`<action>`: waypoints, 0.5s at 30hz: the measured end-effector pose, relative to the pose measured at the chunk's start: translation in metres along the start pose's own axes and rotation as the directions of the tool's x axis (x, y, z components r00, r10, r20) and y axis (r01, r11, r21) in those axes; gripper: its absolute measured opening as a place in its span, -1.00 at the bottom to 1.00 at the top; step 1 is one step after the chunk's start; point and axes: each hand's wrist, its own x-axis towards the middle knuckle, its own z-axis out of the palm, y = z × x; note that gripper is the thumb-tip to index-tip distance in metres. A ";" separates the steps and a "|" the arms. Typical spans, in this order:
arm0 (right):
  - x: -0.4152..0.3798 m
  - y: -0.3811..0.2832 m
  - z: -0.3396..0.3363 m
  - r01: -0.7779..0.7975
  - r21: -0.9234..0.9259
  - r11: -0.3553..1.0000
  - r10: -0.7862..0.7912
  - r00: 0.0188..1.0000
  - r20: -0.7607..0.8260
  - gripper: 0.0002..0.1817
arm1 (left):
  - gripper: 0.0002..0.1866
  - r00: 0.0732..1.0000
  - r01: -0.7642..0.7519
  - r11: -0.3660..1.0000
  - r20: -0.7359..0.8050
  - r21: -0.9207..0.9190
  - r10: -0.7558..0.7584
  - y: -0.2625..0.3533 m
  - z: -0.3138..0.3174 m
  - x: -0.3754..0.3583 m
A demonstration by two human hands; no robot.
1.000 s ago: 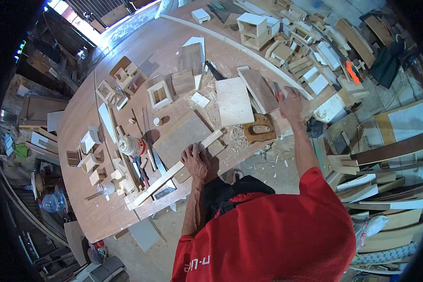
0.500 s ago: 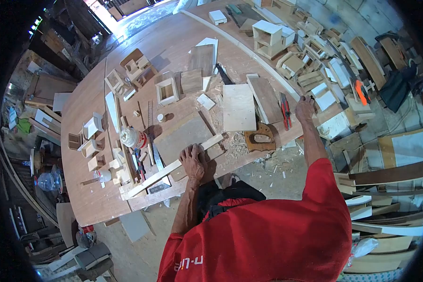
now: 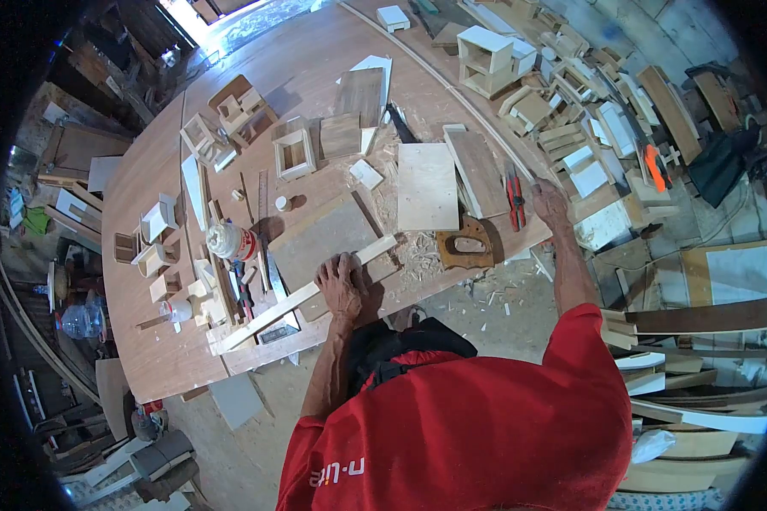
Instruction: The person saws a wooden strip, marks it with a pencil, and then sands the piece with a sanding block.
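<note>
My left hand (image 3: pixel 341 285) lies over a pale wooden strip (image 3: pixel 294 301) near the table's front edge, fingers curled down over it. My right hand (image 3: pixel 551 207) is closed around the near end of a long thin wooden batten (image 3: pixel 452 88), which runs away across the table to the far side. Left of my right hand lie red-handled pliers (image 3: pixel 515 203). A wooden-handled saw (image 3: pixel 466 245) rests by the front edge, beside a light plywood panel (image 3: pixel 427 187). Under the strip is a larger brown board (image 3: pixel 320 243).
Small wooden box frames (image 3: pixel 295 153) and chair-like pieces (image 3: pixel 243 111) stand on the table (image 3: pixel 145 341). A glue jar (image 3: pixel 230 242) stands at left among offcuts. Many wooden parts, an orange-handled tool (image 3: pixel 654 168) and a dark cloth (image 3: pixel 724 166) crowd the right side. Wood shavings (image 3: pixel 422 255) lie near the saw.
The long batten now shows a narrower face, as if turned in my right hand, which has moved slightly lower in view. My left hand stays on the strip. The whole view has shifted a little.
</note>
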 end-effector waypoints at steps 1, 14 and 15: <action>-0.001 -0.001 0.000 -0.035 0.026 0.999 0.035 0.999 -0.004 -0.61 | -0.55 1.000 0.017 1.000 0.010 -0.011 -0.016 0.001 0.000 0.000; -0.009 -0.020 -0.004 -0.148 0.059 0.987 0.138 0.981 0.135 -0.52 | -0.65 0.998 -0.058 0.996 0.016 0.069 0.057 -0.012 0.000 0.006; -0.011 -0.021 -0.004 -0.159 0.046 0.986 0.151 0.978 0.144 -0.52 | -0.68 0.998 -0.047 0.997 0.035 0.063 0.045 -0.013 -0.002 0.007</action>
